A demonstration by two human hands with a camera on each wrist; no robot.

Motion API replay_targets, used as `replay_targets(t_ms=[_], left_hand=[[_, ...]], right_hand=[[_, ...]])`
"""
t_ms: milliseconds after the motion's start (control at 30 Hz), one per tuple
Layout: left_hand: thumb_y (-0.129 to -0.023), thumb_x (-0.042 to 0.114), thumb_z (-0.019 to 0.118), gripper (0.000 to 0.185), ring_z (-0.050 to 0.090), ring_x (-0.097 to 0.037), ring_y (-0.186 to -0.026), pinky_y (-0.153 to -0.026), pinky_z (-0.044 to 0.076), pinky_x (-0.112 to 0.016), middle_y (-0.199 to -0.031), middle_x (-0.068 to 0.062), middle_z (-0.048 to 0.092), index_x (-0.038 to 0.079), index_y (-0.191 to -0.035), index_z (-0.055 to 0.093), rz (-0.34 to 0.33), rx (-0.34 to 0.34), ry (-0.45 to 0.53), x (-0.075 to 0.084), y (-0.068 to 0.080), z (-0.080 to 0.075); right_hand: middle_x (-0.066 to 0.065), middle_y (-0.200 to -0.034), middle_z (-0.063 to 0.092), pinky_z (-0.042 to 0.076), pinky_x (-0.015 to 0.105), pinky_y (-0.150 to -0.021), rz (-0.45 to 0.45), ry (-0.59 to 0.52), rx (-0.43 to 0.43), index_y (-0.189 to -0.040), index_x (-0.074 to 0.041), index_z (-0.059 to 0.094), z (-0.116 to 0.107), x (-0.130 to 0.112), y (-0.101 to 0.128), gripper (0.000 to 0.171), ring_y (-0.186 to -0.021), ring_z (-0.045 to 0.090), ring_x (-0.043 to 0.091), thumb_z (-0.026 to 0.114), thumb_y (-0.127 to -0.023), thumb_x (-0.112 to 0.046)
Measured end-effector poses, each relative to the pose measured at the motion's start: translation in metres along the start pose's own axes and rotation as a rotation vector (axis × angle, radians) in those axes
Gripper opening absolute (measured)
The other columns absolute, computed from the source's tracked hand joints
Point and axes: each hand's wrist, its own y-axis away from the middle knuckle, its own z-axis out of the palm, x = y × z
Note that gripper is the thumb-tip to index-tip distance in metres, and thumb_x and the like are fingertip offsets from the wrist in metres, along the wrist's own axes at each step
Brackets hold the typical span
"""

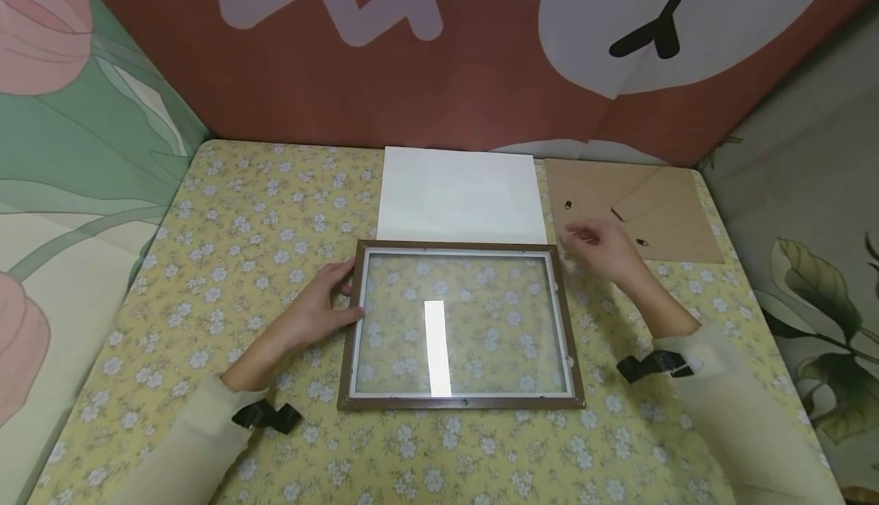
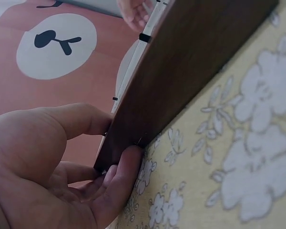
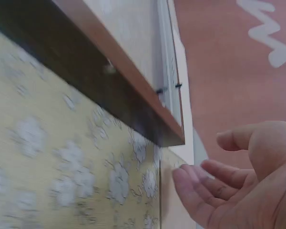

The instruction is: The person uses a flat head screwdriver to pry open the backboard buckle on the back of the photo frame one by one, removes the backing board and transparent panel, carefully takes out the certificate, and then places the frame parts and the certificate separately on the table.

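Note:
A brown picture frame (image 1: 412,404) with a white inner lip and a glass pane (image 1: 494,322) lies on the table. My left hand (image 1: 319,307) grips its left side, the thumb on the top edge. In the left wrist view, the other fingers (image 2: 126,171) reach low along the frame's outer side. My right hand (image 1: 604,249) is off the frame's far right corner, fingers loosely bent and holding nothing. The right wrist view shows a gap between these fingertips (image 3: 183,176) and the frame corner. Small dark tabs stand along the frame's inner edge.
Behind the frame lies a white sheet (image 1: 460,192). A brown backing board (image 1: 673,200) with small metal hangers and a stand leg lies at the back right, partly under the right hand in the head view. A flowered cloth (image 1: 240,261) covers the table; printed fabric (image 1: 494,85) hangs around it.

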Motion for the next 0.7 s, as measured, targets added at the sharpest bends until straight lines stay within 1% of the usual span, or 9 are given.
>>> replay_targets(t_ms=[100,267,333,400,500,600,700], left_hand=[[-0.092,0.009,0.075,0.086,0.052,-0.034,-0.116,-0.090,0.053,-0.044,-0.150,-0.025,0.037,-0.006,-0.158,0.023,-0.003,0.004,-0.004,0.000,0.000,0.000],[-0.093,0.010,0.074,0.085,0.052,-0.034,-0.116,-0.091,0.052,-0.045,-0.146,-0.024,0.040,-0.006,-0.158,0.023,-0.023,0.009,-0.001,0.002,0.000,0.001],[-0.093,0.010,0.074,0.084,0.052,-0.034,-0.115,-0.091,0.051,-0.045,-0.144,-0.024,0.042,-0.007,-0.158,0.024,-0.034,0.014,-0.002,0.004,0.000,0.002],[-0.093,0.010,0.074,0.083,0.053,-0.034,-0.115,-0.091,0.052,-0.045,-0.143,-0.025,0.043,-0.008,-0.157,0.024,-0.047,0.020,-0.008,0.006,0.000,0.002],[-0.093,0.009,0.073,0.082,0.053,-0.036,-0.117,-0.092,0.054,-0.045,-0.143,-0.026,0.043,-0.008,-0.157,0.025,-0.078,0.024,-0.014,0.010,0.002,0.002],[-0.094,0.009,0.072,0.080,0.053,-0.038,-0.119,-0.092,0.055,-0.047,-0.144,-0.027,0.042,-0.008,-0.156,0.025,-0.109,0.026,-0.015,0.014,0.003,0.002],[-0.095,0.009,0.071,0.078,0.053,-0.038,-0.119,-0.092,0.055,-0.047,-0.143,-0.027,0.043,-0.008,-0.156,0.026,-0.120,0.031,-0.020,0.016,0.003,0.003]], right_hand=[[0.028,-0.130,0.059,0.062,0.047,-0.080,0.026,-0.035,-0.060,-0.148,0.005,0.045,0.004,-0.002,0.019,0.053,-0.102,0.065,0.040,0.051,-0.108,-0.030],[0.032,-0.137,0.051,0.063,0.043,-0.080,0.072,-0.115,-0.169,-0.153,0.008,0.034,0.017,-0.005,0.047,0.061,-0.113,0.061,0.043,0.053,-0.108,-0.028],[0.033,-0.138,0.050,0.063,0.042,-0.080,0.095,-0.122,-0.200,-0.154,0.008,0.032,0.022,-0.005,0.055,0.064,-0.116,0.059,0.043,0.055,-0.107,-0.029],[0.032,-0.138,0.051,0.063,0.040,-0.078,0.119,-0.115,-0.209,-0.155,0.008,0.031,0.027,-0.005,0.061,0.066,-0.116,0.060,0.042,0.057,-0.106,-0.029],[0.030,-0.139,0.051,0.063,0.039,-0.078,0.160,-0.117,-0.196,-0.155,0.007,0.031,0.034,-0.005,0.067,0.067,-0.118,0.058,0.042,0.057,-0.106,-0.029],[0.030,-0.142,0.049,0.062,0.042,-0.085,0.183,-0.119,-0.182,-0.155,0.008,0.030,0.039,-0.006,0.072,0.067,-0.123,0.055,0.043,0.057,-0.106,-0.029],[0.032,-0.145,0.047,0.058,0.048,-0.093,0.179,-0.102,-0.178,-0.155,0.009,0.029,0.042,-0.008,0.076,0.069,-0.127,0.052,0.045,0.058,-0.105,-0.029]])
